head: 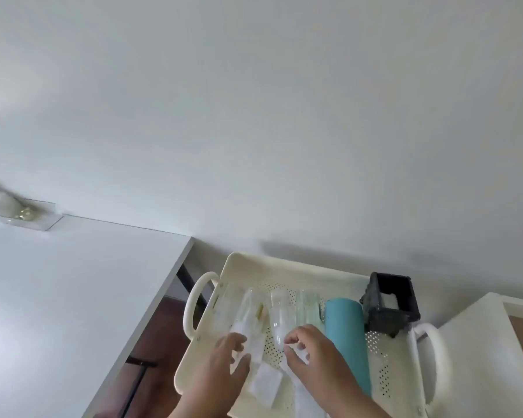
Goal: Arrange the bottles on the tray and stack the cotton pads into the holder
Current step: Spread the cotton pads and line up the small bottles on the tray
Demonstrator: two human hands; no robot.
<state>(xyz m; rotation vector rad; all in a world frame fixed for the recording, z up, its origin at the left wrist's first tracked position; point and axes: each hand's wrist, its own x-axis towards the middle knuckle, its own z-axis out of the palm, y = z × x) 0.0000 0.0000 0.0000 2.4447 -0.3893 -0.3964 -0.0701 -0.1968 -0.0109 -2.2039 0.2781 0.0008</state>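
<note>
Your tray (284, 263), the cream perforated one with loop handles, sits against the wall (254, 101) and carries everything; take it as the landmark. On its floor the bottles lie on their sides in a row, likely so they cannot topple: the teal bottle (346, 336) toward the right handle, clear bottles (277, 315) across the middle and left. At the tray's far right corner stands the black holder (390, 300), open side toward you, with something white inside, probably pads; I cannot tell how many. A square cotton pad (264, 384) lies on the tray's near edge between your wrists. Your left hand (230, 363) has its fingers curled round a clear bottle's near end; your right hand (314, 354) pinches something small and white, seemingly a pad, though blur leaves that unsure.
</note>
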